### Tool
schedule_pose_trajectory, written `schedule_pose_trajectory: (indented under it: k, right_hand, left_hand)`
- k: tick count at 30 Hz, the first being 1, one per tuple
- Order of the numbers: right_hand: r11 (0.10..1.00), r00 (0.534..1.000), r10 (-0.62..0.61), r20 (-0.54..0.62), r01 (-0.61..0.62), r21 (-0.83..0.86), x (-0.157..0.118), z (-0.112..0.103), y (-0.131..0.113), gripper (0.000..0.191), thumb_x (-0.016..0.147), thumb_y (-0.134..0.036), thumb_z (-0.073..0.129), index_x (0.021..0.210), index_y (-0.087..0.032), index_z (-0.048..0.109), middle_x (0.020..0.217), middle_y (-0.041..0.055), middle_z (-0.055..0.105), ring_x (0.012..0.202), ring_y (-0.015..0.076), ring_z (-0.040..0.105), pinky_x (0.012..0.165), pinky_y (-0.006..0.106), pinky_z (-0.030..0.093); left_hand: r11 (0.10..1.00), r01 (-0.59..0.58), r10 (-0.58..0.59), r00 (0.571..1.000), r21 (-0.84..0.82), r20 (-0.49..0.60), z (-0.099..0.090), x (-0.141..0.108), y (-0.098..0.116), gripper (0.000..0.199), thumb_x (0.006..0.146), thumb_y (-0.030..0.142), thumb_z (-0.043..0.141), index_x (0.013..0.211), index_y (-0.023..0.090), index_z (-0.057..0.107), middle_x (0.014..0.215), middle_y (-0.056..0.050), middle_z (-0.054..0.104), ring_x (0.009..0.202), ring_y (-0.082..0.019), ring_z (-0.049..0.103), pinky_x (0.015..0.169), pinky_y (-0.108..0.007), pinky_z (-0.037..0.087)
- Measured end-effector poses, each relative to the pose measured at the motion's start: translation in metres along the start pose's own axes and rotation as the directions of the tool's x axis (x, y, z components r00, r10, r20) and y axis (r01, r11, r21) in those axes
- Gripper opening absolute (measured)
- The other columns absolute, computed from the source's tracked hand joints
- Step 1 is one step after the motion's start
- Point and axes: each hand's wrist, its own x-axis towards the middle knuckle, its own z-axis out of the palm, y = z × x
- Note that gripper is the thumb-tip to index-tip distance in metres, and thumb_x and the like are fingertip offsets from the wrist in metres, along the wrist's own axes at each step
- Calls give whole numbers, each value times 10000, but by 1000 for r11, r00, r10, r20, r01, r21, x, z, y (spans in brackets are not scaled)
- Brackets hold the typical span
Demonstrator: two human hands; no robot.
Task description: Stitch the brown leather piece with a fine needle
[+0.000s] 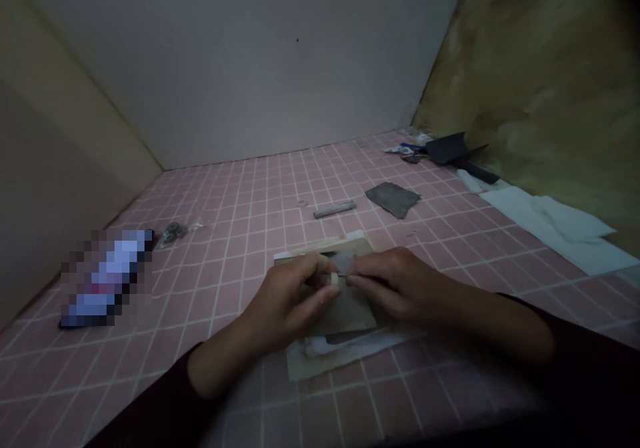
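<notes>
Directly above the stacked sheets (345,316), your left hand (287,299) pinches a small pale piece (335,279) between thumb and fingertip; your right hand (403,283) grips a thin rod (343,275) reaching it, fingertips together. Whether the rod passes through cannot be told. Brace both hands for steady contact.

Wears a left sleeve (150,398), near black with a faint reddish-brown cast, and a right sleeve (587,361), just as dark and merging into shadow low down. Looks plain, too dim to tell weave or seams. Ends in a curved edge partway along both forearms (223,358). Leaves left hand (290,295) and right hand (403,281) bare throughout.
</notes>
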Motion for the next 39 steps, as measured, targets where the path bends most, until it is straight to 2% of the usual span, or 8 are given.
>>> schedule_pose_trajectory:
  k: [5, 11, 18, 21, 26, 33, 36, 39]
  right_hand:
    - [986, 996, -61, -59, 51, -161, -2, 8, 0, 196, 896, -178, 424, 722, -167, 513, 675, -3, 519, 606, 109, 455, 584, 246, 329]
    - [920, 955, 94, 283, -192, 342, 3, -9, -3, 311, 921, -256, 408, 628, -171, 466, 528, -38, 455, 491, 91, 448, 475, 203, 334]
    - [984, 993, -80, -91, 65, -164, -2, 5, 1, 185, 896, -186, 423, 760, -156, 545, 716, 20, 545, 645, 124, 476, 608, 256, 331]
    - [995, 999, -43, -22, 41, -95, -1, 5, 0, 197, 894, -178, 430, 720, -162, 520, 673, -4, 517, 612, 109, 463, 587, 244, 320]
    - [929, 953, 87, 289, -183, 322, 4, -6, 0, 322, 911, -248, 424, 598, -174, 430, 525, -42, 430, 495, 88, 433, 481, 205, 314]
    - [987, 992, -86, -98, 71, -142, 0, 6, 4, 190, 898, -179, 429, 727, -151, 508, 683, 3, 501, 616, 112, 442, 593, 254, 314]
    - [992, 997, -52, -53, 45, -114, 0, 6, 2, 202, 898, -175, 434, 706, -154, 496, 670, -4, 496, 608, 107, 443, 582, 249, 310]
    - [982, 990, 47, 135, -71, 176, 3, -1, 0, 266, 906, -207, 441, 647, -160, 482, 579, -33, 453, 539, 90, 436, 526, 219, 318]
  left_hand:
    - [999, 36, -37, 999, -38, -27, 1, 0, -5, 159, 913, 318, 511, 948, 169, 550, 779, 1, 575, 700, -122, 538, 639, -232, 429]
    - [986, -100, 106, 994, 135, -38, 0, -2, -3, 158, 908, 212, 506, 1061, 179, 525, 988, -50, 605, 918, -165, 569, 784, -280, 443]
    - [999, 34, -34, 999, -42, -5, 0, 0, -2, 162, 930, 317, 486, 929, 164, 538, 769, 6, 555, 695, -118, 527, 643, -233, 419]
    - [1000, 16, -16, 999, -20, -32, 1, -1, -4, 140, 919, 300, 514, 950, 165, 536, 795, 6, 559, 720, -116, 530, 658, -231, 414]
    - [983, -130, 135, 990, 127, -37, 4, -2, -6, 152, 898, 198, 533, 1048, 171, 527, 940, -28, 584, 865, -139, 554, 745, -247, 416]
    - [1000, -15, 14, 998, -25, -61, 1, -2, -6, 130, 920, 289, 508, 966, 172, 542, 780, 3, 566, 707, -123, 541, 667, -243, 415]
    - [1000, -21, 20, 997, -3, -71, 1, -1, -8, 122, 909, 277, 526, 960, 167, 543, 788, -2, 571, 716, -129, 546, 669, -248, 415]
    - [991, -96, 101, 993, 90, -58, 2, 0, -7, 146, 892, 211, 542, 1029, 164, 534, 902, -34, 594, 831, -150, 563, 731, -260, 422]
